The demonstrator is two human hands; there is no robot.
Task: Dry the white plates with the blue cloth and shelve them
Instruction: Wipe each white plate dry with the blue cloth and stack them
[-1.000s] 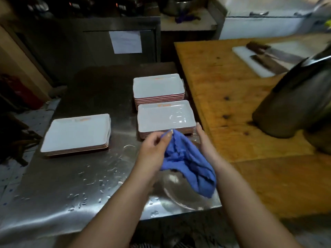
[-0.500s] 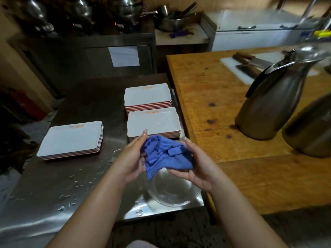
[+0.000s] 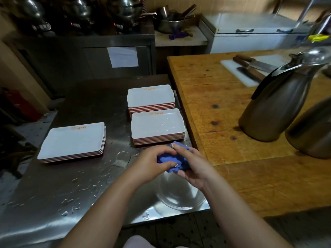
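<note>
Three stacks of white rectangular plates stand on the wet steel table (image 3: 53,194): one at the left (image 3: 71,140), a far one (image 3: 150,95) and a near one (image 3: 157,124) with water drops on its top plate. Just in front of the near stack, my left hand (image 3: 152,165) and my right hand (image 3: 193,167) both grip the bunched blue cloth (image 3: 172,160) between them. Under my hands a clear glass bowl (image 3: 179,194) sits at the table's front right corner.
A wooden table (image 3: 223,108) adjoins on the right with two steel jugs (image 3: 275,106) (image 3: 311,133) and a white board with knives (image 3: 250,68). Water puddles (image 3: 121,158) lie on the steel. Dark pots and a steel cabinet (image 3: 107,56) stand behind.
The hanging cloth has been gathered into a tight wad between both hands, which have closed together. The view has tilted up and shows more of the back counters.
</note>
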